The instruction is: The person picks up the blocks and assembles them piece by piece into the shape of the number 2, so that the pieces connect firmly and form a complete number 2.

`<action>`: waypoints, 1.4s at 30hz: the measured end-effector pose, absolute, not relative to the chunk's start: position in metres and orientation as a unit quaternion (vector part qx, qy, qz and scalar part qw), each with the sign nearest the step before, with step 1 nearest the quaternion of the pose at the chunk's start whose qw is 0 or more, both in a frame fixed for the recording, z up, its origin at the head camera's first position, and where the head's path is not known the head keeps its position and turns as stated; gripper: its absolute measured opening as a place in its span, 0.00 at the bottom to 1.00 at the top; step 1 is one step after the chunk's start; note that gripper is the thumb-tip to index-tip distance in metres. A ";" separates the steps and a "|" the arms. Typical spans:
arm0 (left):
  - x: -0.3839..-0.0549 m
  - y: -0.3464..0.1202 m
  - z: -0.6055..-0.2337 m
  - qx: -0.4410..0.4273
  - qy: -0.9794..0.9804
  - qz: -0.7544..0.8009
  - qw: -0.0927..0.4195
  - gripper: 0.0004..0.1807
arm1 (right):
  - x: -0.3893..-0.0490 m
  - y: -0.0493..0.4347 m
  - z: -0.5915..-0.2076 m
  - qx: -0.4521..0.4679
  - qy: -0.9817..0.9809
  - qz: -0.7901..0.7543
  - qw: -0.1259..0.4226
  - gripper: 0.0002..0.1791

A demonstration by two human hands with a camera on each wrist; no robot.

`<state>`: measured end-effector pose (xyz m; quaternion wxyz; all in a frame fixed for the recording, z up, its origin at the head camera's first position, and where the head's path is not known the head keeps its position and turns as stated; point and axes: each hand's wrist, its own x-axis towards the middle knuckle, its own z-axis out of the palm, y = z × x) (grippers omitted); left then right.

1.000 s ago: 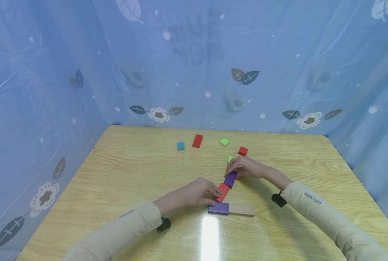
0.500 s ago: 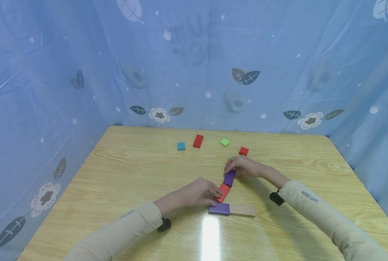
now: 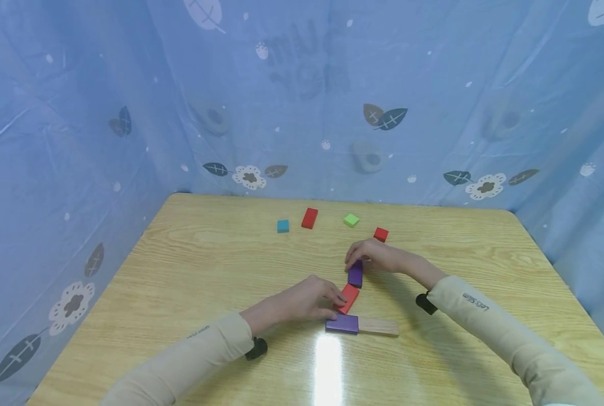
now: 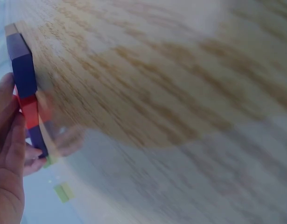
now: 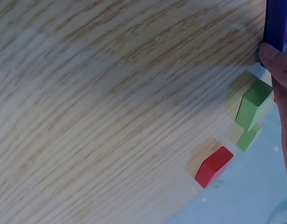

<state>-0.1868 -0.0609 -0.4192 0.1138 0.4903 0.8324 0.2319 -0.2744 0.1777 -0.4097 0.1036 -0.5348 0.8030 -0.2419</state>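
Observation:
In the head view, my left hand point(image 3: 309, 300) holds a red block point(image 3: 349, 299), its thumb touching the corner of a purple block point(image 3: 342, 324) in front. That purple block lies end to end with a plain wooden block point(image 3: 379, 327). Farther off, my right hand point(image 3: 378, 256) pinches the far end of a second purple block point(image 3: 355, 274), whose near end meets the red one. From the left wrist, the row of purple, red and purple blocks shows beside my fingers point(image 4: 12, 144). A green block point(image 5: 255, 103) stands just past my right fingertips in the right wrist view.
Along the back of the wooden table point(image 3: 220, 248) lie a blue block point(image 3: 283, 226), a longer red block point(image 3: 309, 218), a light green block point(image 3: 351, 220) and a small red block point(image 3: 380, 234). A patterned blue curtain point(image 3: 302, 113) surrounds the table.
My right hand has shifted left, turning the far end of its purple block leftward. It now covers the nearer green block in the head view. My left hand has stayed in place.

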 end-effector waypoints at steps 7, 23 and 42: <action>-0.187 -0.061 -0.418 0.496 0.830 0.232 0.109 0.16 | -0.274 0.176 -0.408 -0.532 0.806 -0.236 0.105 0.16; -0.185 -0.060 -0.417 0.497 0.831 0.227 0.107 0.15 | -0.277 0.203 -0.391 -0.366 0.865 -0.339 0.055 0.24; -0.186 -0.062 -0.420 0.492 0.833 0.231 0.107 0.16 | -0.288 0.200 -0.417 -0.296 0.885 -0.344 0.108 0.18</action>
